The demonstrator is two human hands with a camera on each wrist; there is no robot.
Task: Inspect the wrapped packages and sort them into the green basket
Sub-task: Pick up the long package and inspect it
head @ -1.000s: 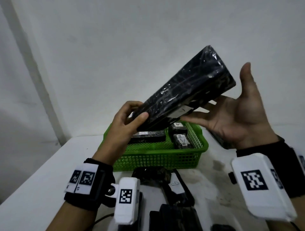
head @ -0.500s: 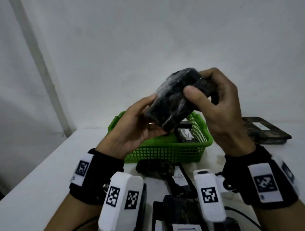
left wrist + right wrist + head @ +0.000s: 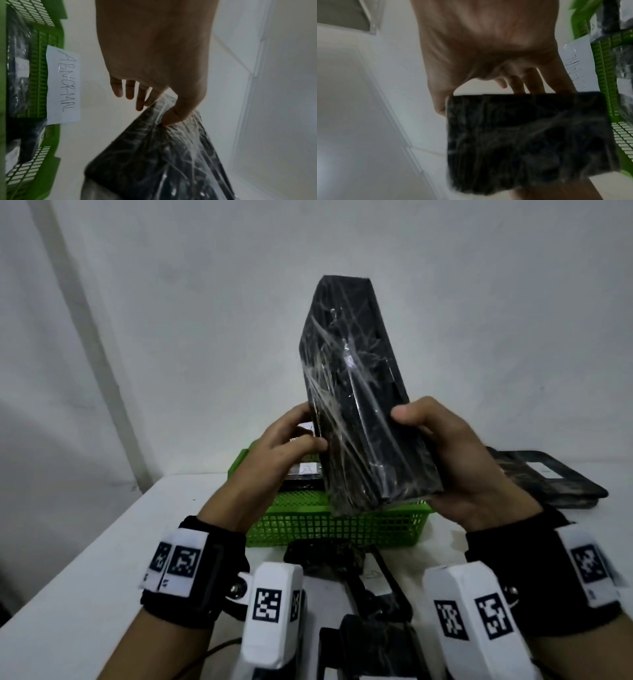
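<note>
Standing nearly upright in the air above the green basket [image 3: 337, 529], a long black package [image 3: 359, 419] wrapped in clear, wrinkled film is held at its lower end by both hands, its top end tipped slightly away toward the white wall [image 3: 479, 302]. The right hand [image 3: 469, 470] cups the bottom corner, thumb curled over the near face and fingers behind; the left hand [image 3: 274, 453] pinches the left edge, thumb pressed on the film and fingers curled round the back. In the basket lie several more film-wrapped dark packages [image 3: 18, 75], and a paper label [image 3: 63, 85] handwritten "ABNORMAL" hangs on its far wall. The basket sits on a white table [image 3: 85, 594], with other dark wrapped packages [image 3: 370, 583] lying just in front of it and one flat package [image 3: 555, 481] off to the right. Both wrists wear black bands [image 3: 202, 577] carrying white marker-tagged camera housings [image 3: 274, 607].
</note>
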